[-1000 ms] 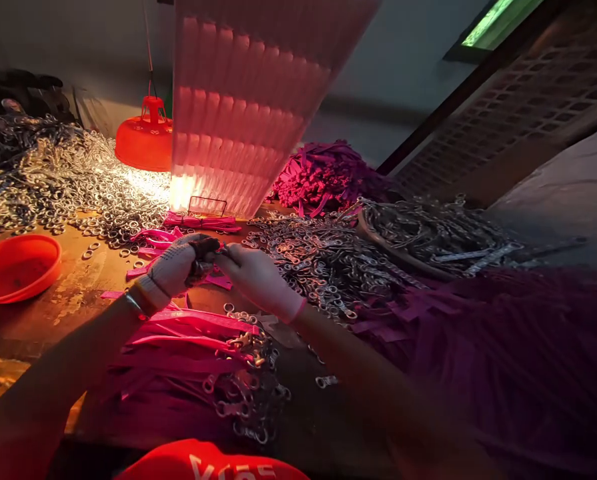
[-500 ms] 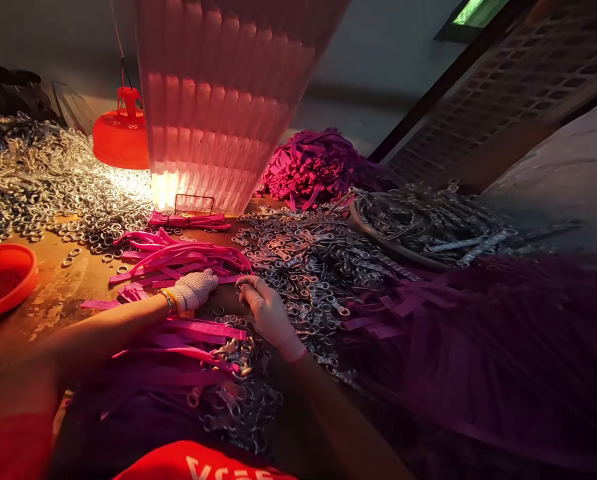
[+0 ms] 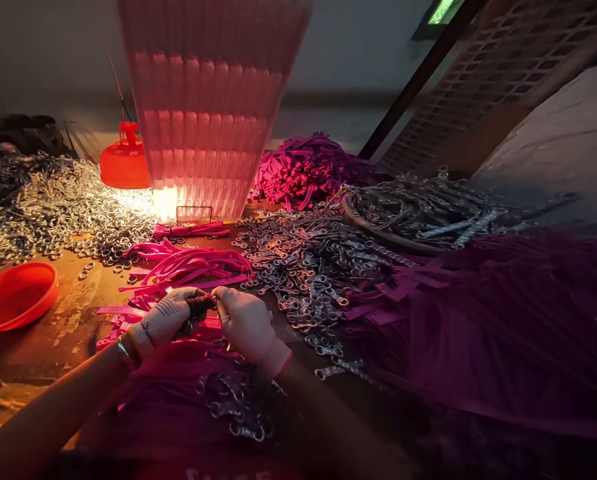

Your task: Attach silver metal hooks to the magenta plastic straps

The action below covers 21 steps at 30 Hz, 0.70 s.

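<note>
- The left hand (image 3: 171, 315), in a dotted pale glove with dark-covered fingertips, is closed narrowly on a small piece (image 3: 212, 298).
- The right hand (image 3: 245, 325), in a pale glove, pinches at the same small piece; its thumb and index finger meet the left fingertips.
- The small piece lies between the two sets of fingertips, at the front end of each grip, above the lower straps (image 3: 178, 360).
- Upper straps (image 3: 198, 265), bright pink, lie on the table (image 3: 81, 293) just beyond the hands.
- Metal clasps (image 3: 238, 400) lie at the right end of the lower straps, nearer the wearer; a clasp heap (image 3: 308, 267) lies beyond and to the right of the right hand.
- The fingers cover most of the small piece; its shape and material cannot be determined.
- The curled fingers of the left hand are dark, and their exact contact is hard to make out.
- The lower straps fade into shadow; the forearms partly cover them.
- The red bowl (image 3: 21, 300) is cut off by the left edge of the view.
</note>
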Each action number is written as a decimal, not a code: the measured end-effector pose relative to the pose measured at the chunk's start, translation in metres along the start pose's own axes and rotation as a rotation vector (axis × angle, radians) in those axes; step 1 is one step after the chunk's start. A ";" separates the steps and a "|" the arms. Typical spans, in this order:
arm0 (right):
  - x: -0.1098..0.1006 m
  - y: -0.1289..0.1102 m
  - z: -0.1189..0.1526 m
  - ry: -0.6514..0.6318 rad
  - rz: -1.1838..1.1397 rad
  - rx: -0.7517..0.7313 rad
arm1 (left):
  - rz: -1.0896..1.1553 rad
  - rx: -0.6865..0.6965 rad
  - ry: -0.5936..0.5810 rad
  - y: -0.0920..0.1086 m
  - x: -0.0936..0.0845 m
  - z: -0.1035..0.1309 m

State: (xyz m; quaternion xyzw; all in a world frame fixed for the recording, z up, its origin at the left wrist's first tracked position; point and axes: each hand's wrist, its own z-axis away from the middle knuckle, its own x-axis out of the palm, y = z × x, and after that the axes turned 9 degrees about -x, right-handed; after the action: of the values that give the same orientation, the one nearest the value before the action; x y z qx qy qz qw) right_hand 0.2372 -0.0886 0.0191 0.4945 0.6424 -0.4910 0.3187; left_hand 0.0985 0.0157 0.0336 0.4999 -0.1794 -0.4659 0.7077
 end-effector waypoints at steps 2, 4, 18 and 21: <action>-0.002 -0.007 0.000 -0.016 0.051 0.021 | -0.162 0.141 0.081 -0.001 0.005 0.003; -0.003 -0.012 0.001 -0.025 0.074 0.044 | -0.292 0.257 0.145 -0.002 0.005 0.004; -0.009 -0.011 0.005 -0.261 0.195 -0.206 | -0.085 0.230 0.020 -0.038 -0.005 0.007; -0.006 -0.010 0.002 -0.274 0.254 -0.300 | -0.099 0.257 0.047 -0.028 -0.007 0.008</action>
State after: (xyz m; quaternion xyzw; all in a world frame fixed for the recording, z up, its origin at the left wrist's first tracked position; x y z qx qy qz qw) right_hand 0.2290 -0.0926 0.0266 0.4475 0.5916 -0.4085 0.5319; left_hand 0.0756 0.0158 0.0144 0.6054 -0.1959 -0.4618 0.6180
